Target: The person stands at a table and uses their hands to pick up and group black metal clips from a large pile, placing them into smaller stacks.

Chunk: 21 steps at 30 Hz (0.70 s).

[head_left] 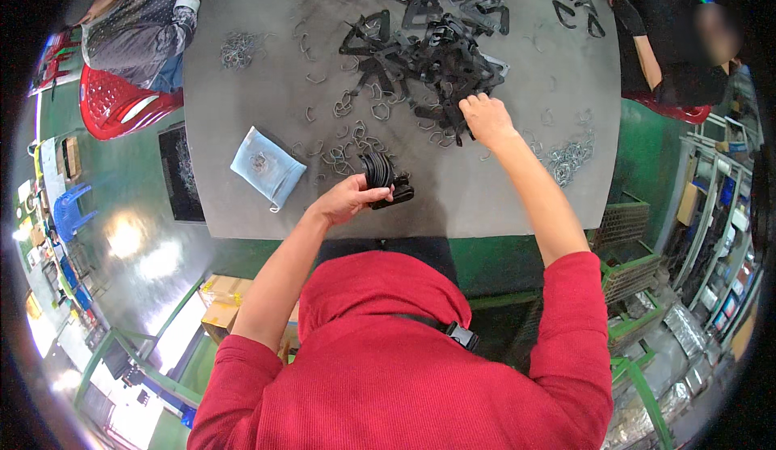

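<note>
A person's red top [412, 401] fills the bottom centre of the frame, with both forearms reaching up from it over a grey counter [485, 199]. Cardboard boxes [222, 295] stand below the counter at the lower left, and wire baskets [625, 276] at the lower right.

Just left of the centre, the left hand [343, 198] is closed around a stack of black parts [377, 173], thumb on the near side. Farther up and right of centre, the right hand [487, 118] has its fingers bunched at the lower edge of a heap of black parts [440, 54]; whether it grips one cannot be told. The heap spreads from there to the top of the frame.

A light blue pouch [283, 181] lies left of the left hand, with some metal bits on it. Loose metal rings [380, 110] are scattered between the stack and the heap. Another ring cluster [570, 159] lies at the right of the counter, and a small metal pile [237, 50] at the upper left.

Beyond, one co-worker [141, 33] sits on a red chair [109, 102] at the upper left, another person [683, 58] in black at the upper right.
</note>
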### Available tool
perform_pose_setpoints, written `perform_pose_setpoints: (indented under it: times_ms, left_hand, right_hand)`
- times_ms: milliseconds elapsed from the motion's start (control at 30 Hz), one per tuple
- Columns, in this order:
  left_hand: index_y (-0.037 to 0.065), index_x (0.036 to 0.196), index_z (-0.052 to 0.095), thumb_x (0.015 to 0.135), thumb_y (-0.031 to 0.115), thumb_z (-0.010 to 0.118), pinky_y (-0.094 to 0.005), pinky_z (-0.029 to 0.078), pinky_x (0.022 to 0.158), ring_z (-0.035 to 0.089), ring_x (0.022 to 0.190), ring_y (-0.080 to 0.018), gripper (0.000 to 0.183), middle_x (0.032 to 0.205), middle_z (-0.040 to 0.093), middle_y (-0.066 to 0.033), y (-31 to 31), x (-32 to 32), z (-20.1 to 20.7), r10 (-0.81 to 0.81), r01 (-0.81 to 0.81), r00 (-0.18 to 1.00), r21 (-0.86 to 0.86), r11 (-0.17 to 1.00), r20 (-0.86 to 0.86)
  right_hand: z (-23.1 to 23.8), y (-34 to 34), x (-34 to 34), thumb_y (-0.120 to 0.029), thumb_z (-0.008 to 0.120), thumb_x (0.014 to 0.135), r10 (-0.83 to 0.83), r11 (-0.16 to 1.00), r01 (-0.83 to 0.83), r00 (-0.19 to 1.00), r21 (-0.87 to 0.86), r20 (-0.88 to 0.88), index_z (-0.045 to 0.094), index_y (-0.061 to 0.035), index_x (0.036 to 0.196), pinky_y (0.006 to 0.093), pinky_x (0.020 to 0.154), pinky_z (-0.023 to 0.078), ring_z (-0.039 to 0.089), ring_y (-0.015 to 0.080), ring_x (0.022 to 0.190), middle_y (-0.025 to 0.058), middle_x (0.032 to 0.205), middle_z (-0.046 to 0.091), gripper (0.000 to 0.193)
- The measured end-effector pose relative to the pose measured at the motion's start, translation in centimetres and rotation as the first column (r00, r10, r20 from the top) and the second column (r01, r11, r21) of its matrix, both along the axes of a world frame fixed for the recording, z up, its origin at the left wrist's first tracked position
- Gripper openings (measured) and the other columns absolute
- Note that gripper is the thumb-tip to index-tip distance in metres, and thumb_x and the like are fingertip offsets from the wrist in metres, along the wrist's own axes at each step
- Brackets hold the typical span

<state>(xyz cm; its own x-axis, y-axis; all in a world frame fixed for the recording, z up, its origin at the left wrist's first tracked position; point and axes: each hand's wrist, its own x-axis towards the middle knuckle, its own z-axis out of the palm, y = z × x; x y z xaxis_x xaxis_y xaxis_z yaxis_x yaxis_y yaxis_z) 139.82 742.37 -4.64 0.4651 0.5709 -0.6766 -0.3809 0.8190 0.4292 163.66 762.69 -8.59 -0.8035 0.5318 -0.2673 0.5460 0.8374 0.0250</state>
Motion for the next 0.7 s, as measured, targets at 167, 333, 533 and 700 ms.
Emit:
perform_pose_setpoints:
  times_ms: [167, 333, 533, 700]
  left_hand:
    - [0.005, 0.096, 0.055, 0.081, 0.016, 0.058, -0.0247, 0.04, 0.08, 0.052, 0.088, -0.0093, 0.02, 0.089, 0.058, -0.0012, -0.7, 0.5, 0.0, 0.126, -0.125, 0.992, 0.087, 0.988, -0.006]
    - [0.004, 0.097, 0.055, 0.082, 0.016, 0.057, -0.0244, 0.04, 0.079, 0.053, 0.086, -0.0095, 0.019, 0.09, 0.058, -0.0013, -0.5, 1.7, -0.2, 0.223, -0.21, 0.973, 0.159, 0.965, -0.065]
    - [0.004, 0.099, 0.055, 0.083, 0.015, 0.056, -0.0235, 0.041, 0.075, 0.054, 0.084, -0.0088, 0.02, 0.092, 0.059, -0.0007, 0.2, 3.2, -1.1, 0.368, -0.348, 0.928, 0.222, 0.911, -0.053]
    - [0.004, 0.1, 0.054, 0.082, 0.011, 0.055, -0.0222, 0.042, 0.072, 0.053, 0.083, -0.0074, 0.019, 0.092, 0.058, 0.0003, 0.9, 3.7, -1.0, 0.387, -0.381, 0.922, 0.183, 0.906, 0.006]
  right_hand:
    - [5.2, -0.6, 0.5, -0.014, 0.059, 0.068, -0.414, 0.853, 0.405, 0.909, -0.33, 0.044, 0.057, -0.0028, 0.087, 0.0366, 0.068, 0.047, 0.06, 0.0276, 0.079, 0.0143, 0.08, 0.061, 0.022]
    - [7.4, -3.9, 0.4, -0.022, 0.063, 0.069, -0.715, 0.555, 0.526, 0.697, -0.644, -0.046, 0.06, -0.0027, 0.093, 0.0338, 0.067, 0.047, 0.06, 0.0285, 0.076, 0.0163, 0.082, 0.062, 0.031]
    - [7.3, -13.7, -5.7, -0.024, 0.056, 0.079, -0.926, 0.297, 0.477, 0.355, -0.827, -0.128, 0.059, 0.0009, 0.098, 0.0312, 0.055, 0.044, 0.054, 0.0217, 0.057, 0.0132, 0.069, 0.059, 0.031]
    - [6.6, -15.9, -8.1, -0.02, 0.047, 0.084, -0.895, 0.441, 0.564, 0.337, -0.698, -0.293, 0.058, 0.0003, 0.1, 0.0398, 0.067, 0.043, 0.056, 0.0363, 0.071, 0.0215, 0.083, 0.056, 0.028]
